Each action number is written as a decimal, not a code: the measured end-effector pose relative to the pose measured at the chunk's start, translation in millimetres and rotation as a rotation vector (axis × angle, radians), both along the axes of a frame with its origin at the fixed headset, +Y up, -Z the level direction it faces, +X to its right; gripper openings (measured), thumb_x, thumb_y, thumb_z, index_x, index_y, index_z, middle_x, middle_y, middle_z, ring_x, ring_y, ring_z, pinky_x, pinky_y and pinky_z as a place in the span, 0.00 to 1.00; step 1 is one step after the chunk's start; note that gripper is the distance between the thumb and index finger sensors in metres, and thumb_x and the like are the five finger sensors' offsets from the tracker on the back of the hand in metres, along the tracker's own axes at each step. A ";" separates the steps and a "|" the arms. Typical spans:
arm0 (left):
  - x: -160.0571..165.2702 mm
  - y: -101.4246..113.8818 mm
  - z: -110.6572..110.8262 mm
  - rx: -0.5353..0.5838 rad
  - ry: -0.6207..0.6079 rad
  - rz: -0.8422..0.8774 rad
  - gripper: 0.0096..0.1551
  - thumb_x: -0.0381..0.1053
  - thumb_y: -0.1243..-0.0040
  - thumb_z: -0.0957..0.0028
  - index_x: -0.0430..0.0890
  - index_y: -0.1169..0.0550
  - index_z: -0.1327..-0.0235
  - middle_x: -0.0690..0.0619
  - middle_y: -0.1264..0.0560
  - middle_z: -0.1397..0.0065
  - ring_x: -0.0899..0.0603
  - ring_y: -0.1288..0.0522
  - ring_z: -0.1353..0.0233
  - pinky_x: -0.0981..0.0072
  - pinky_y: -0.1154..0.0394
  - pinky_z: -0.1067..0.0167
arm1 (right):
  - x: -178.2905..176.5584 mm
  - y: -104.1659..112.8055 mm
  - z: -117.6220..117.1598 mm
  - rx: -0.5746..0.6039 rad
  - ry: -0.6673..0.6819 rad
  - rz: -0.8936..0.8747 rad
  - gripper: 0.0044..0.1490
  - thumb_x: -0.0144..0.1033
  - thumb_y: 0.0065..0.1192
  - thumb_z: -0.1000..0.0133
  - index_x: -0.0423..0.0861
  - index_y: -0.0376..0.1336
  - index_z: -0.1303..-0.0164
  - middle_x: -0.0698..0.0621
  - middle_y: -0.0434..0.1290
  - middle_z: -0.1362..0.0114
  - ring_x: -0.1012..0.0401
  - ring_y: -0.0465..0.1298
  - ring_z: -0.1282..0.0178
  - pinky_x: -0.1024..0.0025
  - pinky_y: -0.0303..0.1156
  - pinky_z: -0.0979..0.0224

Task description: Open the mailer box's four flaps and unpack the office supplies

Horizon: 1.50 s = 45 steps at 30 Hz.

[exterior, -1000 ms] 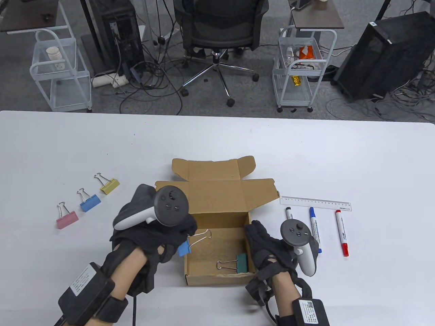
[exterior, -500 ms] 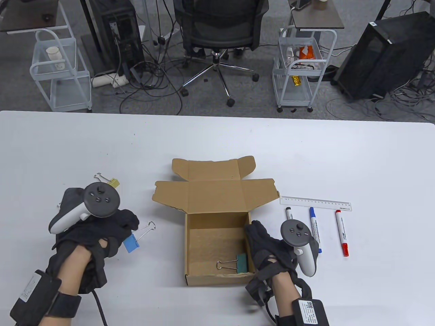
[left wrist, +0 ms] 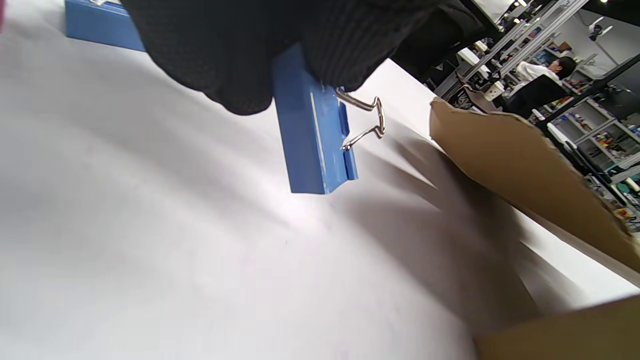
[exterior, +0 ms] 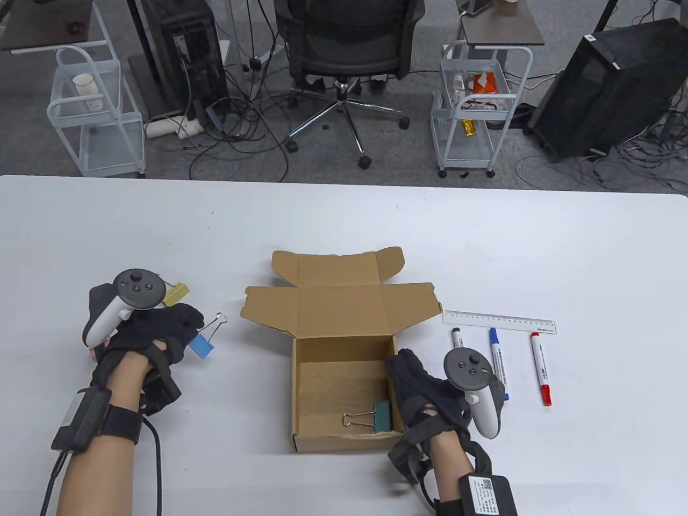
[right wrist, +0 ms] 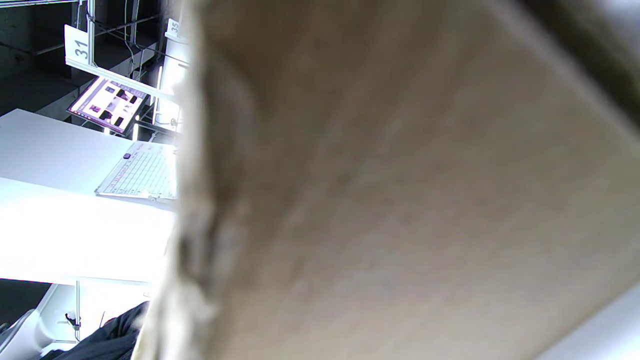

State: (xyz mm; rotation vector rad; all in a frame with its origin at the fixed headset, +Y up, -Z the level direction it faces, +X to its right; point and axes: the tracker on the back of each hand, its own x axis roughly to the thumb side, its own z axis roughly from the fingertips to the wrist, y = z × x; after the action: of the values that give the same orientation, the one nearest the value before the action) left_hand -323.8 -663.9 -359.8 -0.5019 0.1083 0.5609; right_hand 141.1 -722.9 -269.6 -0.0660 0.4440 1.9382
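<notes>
The brown mailer box (exterior: pixel 344 442) stands with its flaps open at the table's front middle. Inside it, at the front right corner, lies a green binder clip (exterior: pixel 382 416). My left hand (exterior: pixel 189 337) is left of the box and pinches a blue binder clip (exterior: pixel 202 345) low over the table. In the left wrist view its fingers (left wrist: pixel 240 60) grip that blue binder clip (left wrist: pixel 312 145), wire handles pointing at the box. My right hand (exterior: pixel 411 376) holds the box's right wall. Cardboard (right wrist: pixel 400 200) fills the right wrist view.
A yellow clip (exterior: pixel 176 294) and a pink clip (exterior: pixel 99 353) peek out from behind my left hand. Another blue clip (left wrist: pixel 100 25) lies nearby. Right of the box lie a clear ruler (exterior: pixel 500 322) and black (exterior: pixel 458 337), blue (exterior: pixel 499 363) and red (exterior: pixel 540 368) markers.
My left hand has carried the blue clip out of the box and leftwards, down beside the other clips. The right hand and the box have not moved.
</notes>
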 end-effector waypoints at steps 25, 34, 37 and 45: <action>17.5 -45.2 -88.9 -0.084 0.061 0.018 0.24 0.44 0.42 0.36 0.47 0.29 0.26 0.42 0.28 0.24 0.32 0.21 0.30 0.46 0.24 0.31 | 1.4 0.2 0.9 0.003 -0.009 0.013 0.50 0.53 0.36 0.31 0.26 0.40 0.15 0.23 0.49 0.12 0.25 0.54 0.18 0.29 0.55 0.22; 25.5 -44.8 -84.6 -0.064 0.057 -0.063 0.29 0.47 0.44 0.36 0.44 0.34 0.21 0.40 0.35 0.18 0.31 0.26 0.25 0.44 0.28 0.28 | 1.4 0.5 0.8 0.003 -0.005 0.017 0.50 0.53 0.36 0.31 0.26 0.39 0.15 0.23 0.49 0.12 0.26 0.54 0.18 0.30 0.55 0.22; 28.4 -44.2 -80.1 -0.057 0.053 -0.051 0.32 0.49 0.47 0.36 0.42 0.37 0.20 0.37 0.38 0.16 0.28 0.30 0.23 0.41 0.30 0.27 | 1.4 0.5 0.8 0.005 -0.006 0.019 0.50 0.53 0.36 0.31 0.26 0.40 0.15 0.23 0.49 0.12 0.25 0.54 0.18 0.29 0.55 0.22; 27.7 -36.6 -66.5 -0.029 0.056 -0.009 0.38 0.54 0.49 0.36 0.39 0.40 0.18 0.34 0.44 0.14 0.22 0.39 0.19 0.35 0.34 0.27 | 1.2 0.7 0.4 0.006 -0.001 0.022 0.50 0.53 0.36 0.31 0.26 0.40 0.15 0.23 0.49 0.12 0.25 0.54 0.18 0.29 0.55 0.22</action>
State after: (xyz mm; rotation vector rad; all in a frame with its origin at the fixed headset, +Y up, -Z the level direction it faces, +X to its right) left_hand -296.2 -700.6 -426.2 -0.5137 0.1716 0.5655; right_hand 142.2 -722.2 -269.3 -0.0683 0.4379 1.9607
